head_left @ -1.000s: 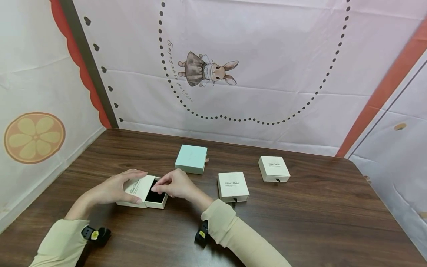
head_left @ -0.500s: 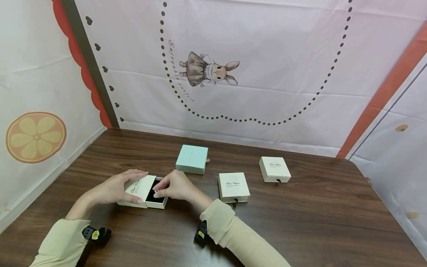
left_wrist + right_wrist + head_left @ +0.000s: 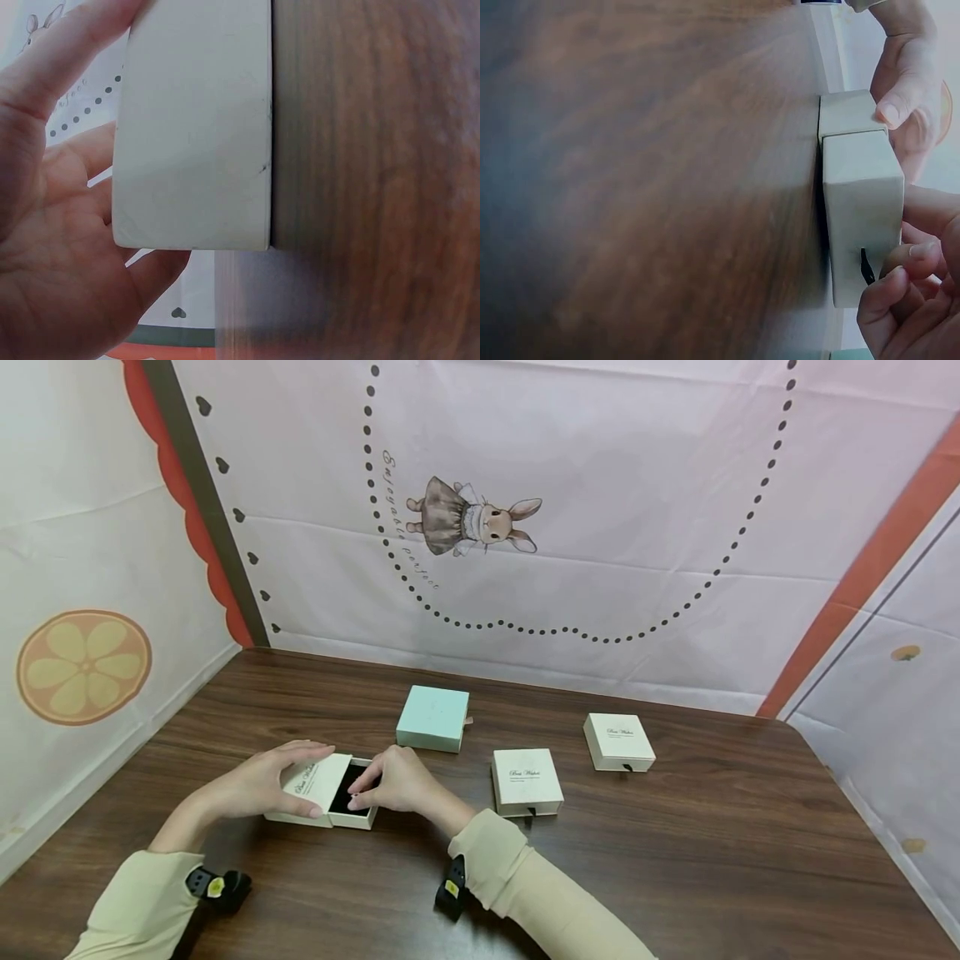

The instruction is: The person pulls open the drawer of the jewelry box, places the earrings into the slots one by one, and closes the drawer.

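A white drawer-style gift box with "Best Wishes" lettering lies at the left, its drawer pulled partly out to the right. My left hand spans the sleeve, thumb on the near side and fingers at the far side; in the left wrist view the same hand grips the box's end. Over the black insert, my right hand pinches a tiny thing, too small to identify. In the right wrist view, a black pull tab hangs from the drawer front, beside the right hand's curled fingers.
A mint-green box with a ribbon tab stands behind the hands. To the right are two more white boxes, one nearer and one farther, both closed. The brown wooden table ends at a printed cloth backdrop.
The right thumb and index finger have shifted slightly within the drawer, lower and toward its near side. The left hand and the boxes have stayed in place; the head view has drifted slightly.
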The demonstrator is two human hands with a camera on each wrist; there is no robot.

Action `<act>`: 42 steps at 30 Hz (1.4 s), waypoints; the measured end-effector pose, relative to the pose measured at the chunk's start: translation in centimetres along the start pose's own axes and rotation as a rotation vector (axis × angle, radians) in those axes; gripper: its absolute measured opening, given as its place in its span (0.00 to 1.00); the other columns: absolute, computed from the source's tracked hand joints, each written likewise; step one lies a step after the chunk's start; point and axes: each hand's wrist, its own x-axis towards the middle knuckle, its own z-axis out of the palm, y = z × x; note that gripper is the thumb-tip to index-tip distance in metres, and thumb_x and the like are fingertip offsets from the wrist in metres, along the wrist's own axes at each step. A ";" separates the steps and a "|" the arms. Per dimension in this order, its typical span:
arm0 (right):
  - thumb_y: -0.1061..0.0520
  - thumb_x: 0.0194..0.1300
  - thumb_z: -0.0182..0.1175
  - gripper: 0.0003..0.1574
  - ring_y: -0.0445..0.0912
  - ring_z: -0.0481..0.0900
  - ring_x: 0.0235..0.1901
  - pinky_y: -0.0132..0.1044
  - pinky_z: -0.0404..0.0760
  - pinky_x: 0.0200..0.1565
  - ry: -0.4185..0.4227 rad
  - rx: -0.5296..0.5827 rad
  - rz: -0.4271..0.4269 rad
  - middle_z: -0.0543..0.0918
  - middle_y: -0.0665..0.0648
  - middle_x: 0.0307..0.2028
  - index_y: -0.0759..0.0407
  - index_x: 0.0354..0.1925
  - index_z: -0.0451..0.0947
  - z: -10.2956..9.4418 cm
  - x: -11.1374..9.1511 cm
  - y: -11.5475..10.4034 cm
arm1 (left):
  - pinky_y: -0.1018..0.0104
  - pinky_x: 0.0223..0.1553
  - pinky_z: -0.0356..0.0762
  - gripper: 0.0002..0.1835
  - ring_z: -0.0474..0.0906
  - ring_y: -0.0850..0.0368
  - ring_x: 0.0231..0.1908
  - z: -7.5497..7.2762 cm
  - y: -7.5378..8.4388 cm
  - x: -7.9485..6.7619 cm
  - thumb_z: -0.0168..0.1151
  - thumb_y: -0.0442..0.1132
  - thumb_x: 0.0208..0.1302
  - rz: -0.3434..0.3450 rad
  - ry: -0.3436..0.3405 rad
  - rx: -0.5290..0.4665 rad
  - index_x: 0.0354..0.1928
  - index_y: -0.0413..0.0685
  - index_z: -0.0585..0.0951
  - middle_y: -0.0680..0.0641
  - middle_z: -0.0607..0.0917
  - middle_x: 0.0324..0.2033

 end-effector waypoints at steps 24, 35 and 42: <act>0.59 0.50 0.67 0.13 0.46 0.79 0.19 0.32 0.78 0.24 0.073 0.399 0.178 0.83 0.52 0.24 0.60 0.38 0.83 -2.0 -1.2 1.7 | 0.33 0.52 0.57 0.48 0.57 0.31 0.61 -0.1 0.3 0.1 0.69 0.61 0.39 -0.028 0.005 0.021 0.63 0.46 0.67 0.33 0.63 0.62; 0.63 0.48 0.66 0.10 0.43 0.81 0.23 0.32 0.80 0.28 0.083 0.511 0.314 0.85 0.55 0.26 0.63 0.33 0.82 -2.3 -1.7 2.5 | 0.33 0.53 0.56 0.48 0.56 0.31 0.61 -0.1 0.3 0.1 0.70 0.61 0.38 -0.042 0.001 -0.002 0.63 0.47 0.67 0.34 0.62 0.63; 0.63 0.47 0.68 0.11 0.44 0.82 0.22 0.33 0.81 0.27 0.023 0.548 0.352 0.85 0.58 0.25 0.64 0.34 0.82 -2.2 -1.7 2.1 | 0.33 0.52 0.57 0.48 0.56 0.31 0.61 -0.1 0.2 0.0 0.69 0.61 0.38 -0.045 0.004 0.016 0.63 0.49 0.66 0.34 0.62 0.63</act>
